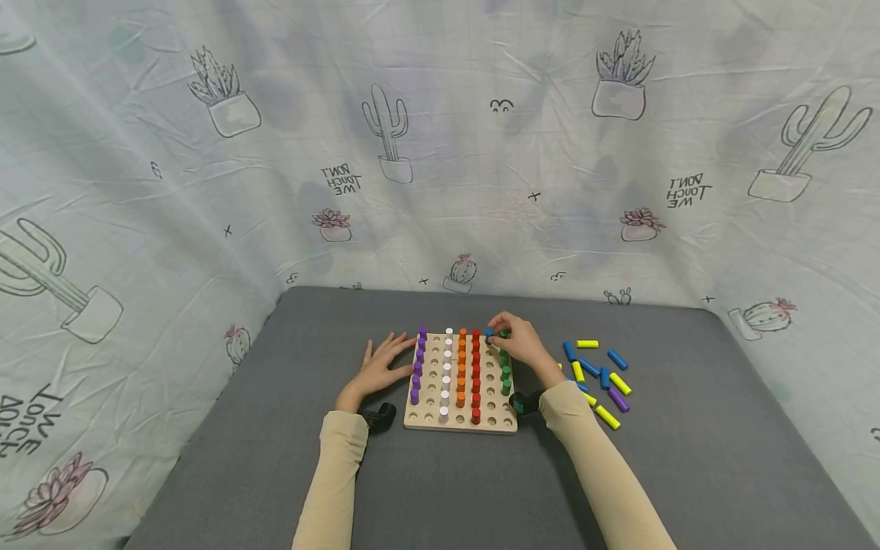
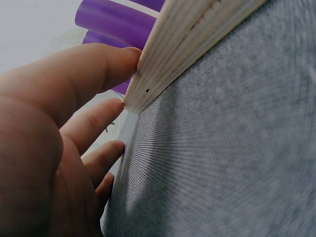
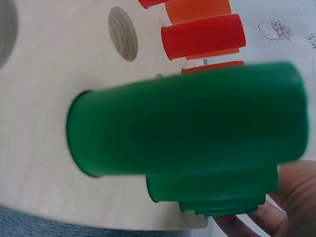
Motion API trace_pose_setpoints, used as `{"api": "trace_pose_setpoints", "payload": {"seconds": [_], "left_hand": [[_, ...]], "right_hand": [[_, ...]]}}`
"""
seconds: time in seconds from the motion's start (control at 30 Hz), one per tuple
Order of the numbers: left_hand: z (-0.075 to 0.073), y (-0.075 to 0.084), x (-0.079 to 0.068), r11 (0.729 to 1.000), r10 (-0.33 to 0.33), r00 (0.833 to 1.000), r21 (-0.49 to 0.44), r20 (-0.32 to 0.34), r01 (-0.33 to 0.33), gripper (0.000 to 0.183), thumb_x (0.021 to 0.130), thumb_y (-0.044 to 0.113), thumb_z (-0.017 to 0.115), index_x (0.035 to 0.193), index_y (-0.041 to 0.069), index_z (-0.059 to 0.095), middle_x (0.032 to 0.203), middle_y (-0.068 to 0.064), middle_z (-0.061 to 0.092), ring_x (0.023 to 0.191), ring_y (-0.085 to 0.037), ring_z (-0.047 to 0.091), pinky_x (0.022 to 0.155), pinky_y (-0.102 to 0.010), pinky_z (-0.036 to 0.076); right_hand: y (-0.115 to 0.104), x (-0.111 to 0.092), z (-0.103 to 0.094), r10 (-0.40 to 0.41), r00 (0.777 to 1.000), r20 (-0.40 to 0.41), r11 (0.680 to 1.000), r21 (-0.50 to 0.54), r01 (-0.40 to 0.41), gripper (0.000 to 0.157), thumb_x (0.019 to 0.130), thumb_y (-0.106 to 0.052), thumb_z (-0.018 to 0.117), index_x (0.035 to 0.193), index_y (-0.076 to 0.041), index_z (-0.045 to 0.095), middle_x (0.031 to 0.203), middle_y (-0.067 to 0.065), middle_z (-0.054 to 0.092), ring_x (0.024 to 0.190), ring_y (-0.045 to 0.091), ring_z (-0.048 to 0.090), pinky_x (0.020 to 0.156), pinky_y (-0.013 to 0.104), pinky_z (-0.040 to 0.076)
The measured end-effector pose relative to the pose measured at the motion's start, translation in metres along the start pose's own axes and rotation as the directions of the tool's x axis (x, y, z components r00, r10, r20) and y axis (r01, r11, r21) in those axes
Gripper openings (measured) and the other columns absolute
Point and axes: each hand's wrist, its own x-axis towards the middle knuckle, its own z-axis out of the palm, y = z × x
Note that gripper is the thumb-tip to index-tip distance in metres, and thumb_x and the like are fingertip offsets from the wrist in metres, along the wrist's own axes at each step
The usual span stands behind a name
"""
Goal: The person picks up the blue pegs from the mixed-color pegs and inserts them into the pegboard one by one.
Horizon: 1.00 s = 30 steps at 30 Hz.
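Note:
A wooden pegboard (image 1: 429, 425) lies on the grey table, bearing rows of purple (image 1: 418, 369), white (image 1: 446, 369), orange (image 1: 461, 371), red (image 1: 476, 372) and green pegs (image 1: 506, 373). At its far right part, my right hand (image 1: 520, 341) pinches a blue peg (image 1: 489, 333) over the row beside the green one; whether it sits in a hole cannot be told. Upright green pegs (image 3: 187, 123) hide most of that hand in the right wrist view. My left hand (image 1: 376, 373) has its fingers spread, with thumb and index fingertips touching the board's left side (image 2: 163, 64).
Loose yellow (image 1: 608, 417), blue (image 1: 617, 359) and purple pegs (image 1: 619, 399) lie scattered on the table right of the board, partly behind the right forearm. A patterned cloth (image 1: 440, 153) hangs behind and beside the table (image 1: 440, 496).

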Motion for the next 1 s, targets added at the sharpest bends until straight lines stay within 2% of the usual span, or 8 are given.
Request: {"api": "trace_pose_setpoints", "payload": {"seconds": [0.27,0.73,1.0], "left_hand": [[0.0,0.0,0.001,1.0,0.007,1.0,0.004,-0.005,-0.007,0.063,0.088,0.041,0.059,0.144,0.021,0.037,0.152,-0.01,0.025,0.143,-0.031,0.01,0.11,-0.056,-0.014],[0.001,-0.001,-0.001,1.0,0.006,1.0,0.001,-0.013,-0.006,0.064,0.088,0.042,0.059,0.143,0.021,0.038,0.152,-0.01,0.025,0.142,-0.032,0.01,0.11,-0.057,-0.013],[0.002,-0.001,-0.001,1.0,0.005,1.0,0.006,-0.014,-0.005,0.063,0.088,0.041,0.059,0.144,0.021,0.037,0.152,-0.01,0.025,0.143,-0.031,0.01,0.11,-0.057,-0.013]], "right_hand": [[-0.002,0.0,-0.003,-0.005,1.0,-0.001,1.0,0.008,0.005,0.025,0.087,-0.011,0.064,0.11,-0.003,0.06,0.104,0.015,0.064,0.097,0.03,0.06,0.077,0.045,0.051],[-0.005,-0.007,-0.011,-0.028,1.0,-0.013,0.999,0.031,0.029,0.03,0.088,-0.012,0.063,0.116,0.0,0.058,0.104,0.014,0.065,0.1,0.033,0.06,0.077,0.045,0.052],[-0.003,-0.012,-0.018,-0.017,0.999,-0.032,1.0,0.014,0.017,0.03,0.089,-0.014,0.062,0.116,-0.001,0.058,0.111,0.015,0.063,0.102,0.033,0.059,0.083,0.048,0.05]]}}
